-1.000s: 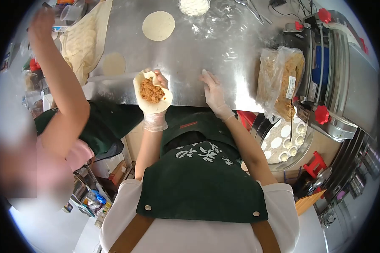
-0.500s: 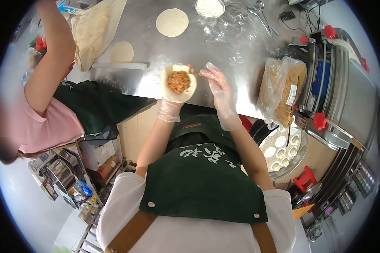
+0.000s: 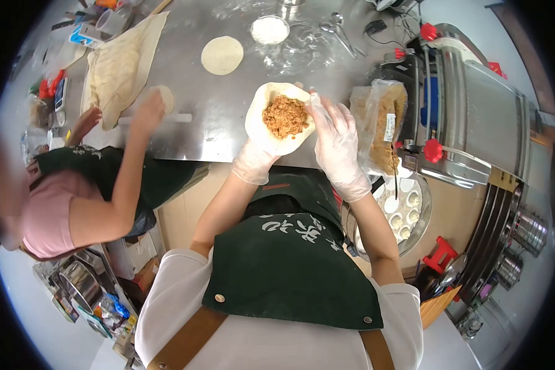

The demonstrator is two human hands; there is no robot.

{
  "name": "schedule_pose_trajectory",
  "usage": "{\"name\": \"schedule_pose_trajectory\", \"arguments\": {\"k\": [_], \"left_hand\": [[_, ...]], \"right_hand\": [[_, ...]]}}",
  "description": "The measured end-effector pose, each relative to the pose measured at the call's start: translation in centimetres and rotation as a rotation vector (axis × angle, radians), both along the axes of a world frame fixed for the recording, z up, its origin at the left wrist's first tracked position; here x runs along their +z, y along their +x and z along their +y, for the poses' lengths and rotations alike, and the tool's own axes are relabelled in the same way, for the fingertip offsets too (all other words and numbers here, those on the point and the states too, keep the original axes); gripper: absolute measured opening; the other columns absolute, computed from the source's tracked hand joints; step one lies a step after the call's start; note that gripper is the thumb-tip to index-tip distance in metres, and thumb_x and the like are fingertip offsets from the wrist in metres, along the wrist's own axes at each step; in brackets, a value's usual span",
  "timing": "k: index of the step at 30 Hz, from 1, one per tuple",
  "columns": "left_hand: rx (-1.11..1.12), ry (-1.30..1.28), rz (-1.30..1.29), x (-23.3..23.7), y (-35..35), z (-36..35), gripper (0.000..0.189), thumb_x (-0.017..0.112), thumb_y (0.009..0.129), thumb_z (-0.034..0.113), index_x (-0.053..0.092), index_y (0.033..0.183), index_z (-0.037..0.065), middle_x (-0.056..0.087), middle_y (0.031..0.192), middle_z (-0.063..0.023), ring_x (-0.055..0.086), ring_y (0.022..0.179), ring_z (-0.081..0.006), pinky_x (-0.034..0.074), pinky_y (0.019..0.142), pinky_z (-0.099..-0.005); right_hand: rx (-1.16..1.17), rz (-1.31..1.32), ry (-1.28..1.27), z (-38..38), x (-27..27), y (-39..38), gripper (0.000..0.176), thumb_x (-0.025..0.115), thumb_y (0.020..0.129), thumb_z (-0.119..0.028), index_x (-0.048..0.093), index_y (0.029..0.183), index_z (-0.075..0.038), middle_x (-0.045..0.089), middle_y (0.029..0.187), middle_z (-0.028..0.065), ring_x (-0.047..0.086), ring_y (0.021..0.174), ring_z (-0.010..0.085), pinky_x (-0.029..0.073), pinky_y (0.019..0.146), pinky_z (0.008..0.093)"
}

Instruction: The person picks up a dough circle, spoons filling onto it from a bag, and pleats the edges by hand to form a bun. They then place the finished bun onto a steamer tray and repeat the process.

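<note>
A round dough wrapper [image 3: 260,131] with a mound of brown crumbly filling [image 3: 286,116] in its middle rests on my left hand [image 3: 256,162], which wears a clear glove and is mostly hidden beneath it. My gloved right hand [image 3: 338,143] is at the wrapper's right edge, its thumb and fingertips closed on the rim. Above them on the metal table [image 3: 228,98] lie another flat dough round [image 3: 222,55] and a bowl of white flour [image 3: 269,29].
At the left a co-worker's hand [image 3: 148,112] is over a smaller dough round beside a rolling pin [image 3: 177,118]. A large dough sheet [image 3: 120,65] lies behind. At right are a plastic bag [image 3: 382,123], a machine [image 3: 468,105] and a tray of filled pieces [image 3: 420,229].
My right hand has come to the wrapper's edge and gripped it. The wrapper is nearer the camera. The co-worker's arm has come down to the small dough round. The view has shifted.
</note>
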State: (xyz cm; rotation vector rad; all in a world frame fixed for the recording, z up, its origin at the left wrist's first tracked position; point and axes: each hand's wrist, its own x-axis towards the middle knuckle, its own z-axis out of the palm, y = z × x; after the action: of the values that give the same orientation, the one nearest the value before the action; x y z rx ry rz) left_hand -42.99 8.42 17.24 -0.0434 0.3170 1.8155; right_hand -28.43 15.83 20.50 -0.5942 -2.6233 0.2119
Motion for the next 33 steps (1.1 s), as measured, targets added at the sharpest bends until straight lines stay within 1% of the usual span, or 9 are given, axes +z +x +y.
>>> {"name": "schedule_pose_trajectory", "arguments": {"k": [7,10,13,15,20,23,26,29,33], "left_hand": [[-0.105,0.031,-0.009,1.0,2.6,1.9,0.045,0.043,0.103,0.039,0.058,0.130,0.006,0.062,0.132,-0.0145,0.056,0.127,-0.0329,0.047,0.105,-0.0503],[-0.097,0.084,0.282,0.8,3.4,3.0,0.049,0.051,0.101,0.038,0.052,0.136,0.004,0.058,0.134,-0.0202,0.058,0.123,-0.0353,0.053,0.100,-0.0492],[-0.215,0.206,-0.114,1.1,4.3,3.9,0.050,0.045,0.102,0.039,0.054,0.134,0.003,0.058,0.135,-0.0231,0.056,0.125,-0.0362,0.051,0.102,-0.0471],[-0.213,0.213,-0.123,1.9,5.4,4.7,0.051,0.047,0.101,0.038,0.052,0.137,0.002,0.057,0.136,-0.0245,0.056,0.126,-0.0376,0.051,0.103,-0.0469],[-0.121,0.090,0.283,6.6,8.7,4.7,0.055,0.049,0.101,0.038,0.044,0.143,0.002,0.050,0.142,-0.0238,0.052,0.130,-0.0378,0.048,0.107,-0.0463],[-0.098,0.154,0.304,7.9,10.1,4.5,0.057,0.046,0.102,0.042,0.042,0.144,0.003,0.049,0.143,-0.0211,0.050,0.131,-0.0364,0.047,0.108,-0.0460],[-0.168,0.116,0.070,7.4,10.1,5.6,0.057,0.043,0.104,0.044,0.042,0.144,0.004,0.050,0.142,-0.0193,0.051,0.129,-0.0352,0.047,0.107,-0.0454],[-0.165,0.120,0.170,7.7,10.7,5.5,0.057,0.057,0.100,0.035,0.038,0.147,0.008,0.049,0.144,-0.0166,0.052,0.130,-0.0307,0.046,0.108,-0.0440],[-0.177,0.196,-0.014,6.9,11.0,6.1,0.056,0.048,0.102,0.046,0.044,0.143,0.009,0.050,0.144,-0.0167,0.054,0.128,-0.0316,0.046,0.107,-0.0474]], "right_hand": [[-0.057,-0.019,0.160,0.9,2.3,4.2,0.070,0.060,0.080,-0.001,0.042,0.147,-0.004,0.056,0.135,0.0149,0.048,0.128,0.0273,0.040,0.106,0.0452],[-0.203,0.071,0.066,0.6,2.9,5.7,0.071,0.064,0.075,0.002,0.048,0.144,-0.007,0.062,0.120,0.0152,0.051,0.123,0.0289,0.042,0.103,0.0436],[-0.311,0.412,-0.253,-0.9,2.5,6.7,0.056,0.068,0.076,0.008,0.061,0.129,-0.009,0.062,0.114,0.0119,0.059,0.100,0.0237,0.050,0.088,0.0372],[-0.301,0.533,-0.345,-1.7,1.8,7.2,0.053,0.069,0.078,0.013,0.062,0.126,-0.009,0.061,0.115,0.0108,0.059,0.091,0.0165,0.053,0.077,0.0291],[-0.336,0.651,-0.274,-2.8,1.3,7.2,0.050,0.070,0.075,0.015,0.063,0.120,-0.006,0.060,0.114,0.0146,0.063,0.093,0.0222,0.054,0.080,0.0310],[-0.348,0.682,-0.189,-2.1,1.8,7.7,0.049,0.070,0.075,0.013,0.065,0.119,-0.008,0.063,0.107,0.0153,0.066,0.091,0.0284,0.054,0.077,0.0355],[-0.388,0.686,-0.152,-1.9,2.9,8.3,0.045,0.071,0.074,0.012,0.067,0.114,-0.008,0.065,0.101,0.0146,0.067,0.085,0.0295,0.053,0.072,0.0368],[-0.439,0.699,-0.118,-1.8,3.6,8.7,0.039,0.072,0.073,0.012,0.069,0.107,-0.007,0.066,0.095,0.0132,0.067,0.080,0.0277,0.053,0.068,0.0357],[-0.484,0.745,-0.176,-1.9,4.5,8.4,0.034,0.074,0.073,0.010,0.069,0.102,-0.006,0.067,0.092,0.0131,0.068,0.078,0.0268,0.053,0.066,0.0339]]}}
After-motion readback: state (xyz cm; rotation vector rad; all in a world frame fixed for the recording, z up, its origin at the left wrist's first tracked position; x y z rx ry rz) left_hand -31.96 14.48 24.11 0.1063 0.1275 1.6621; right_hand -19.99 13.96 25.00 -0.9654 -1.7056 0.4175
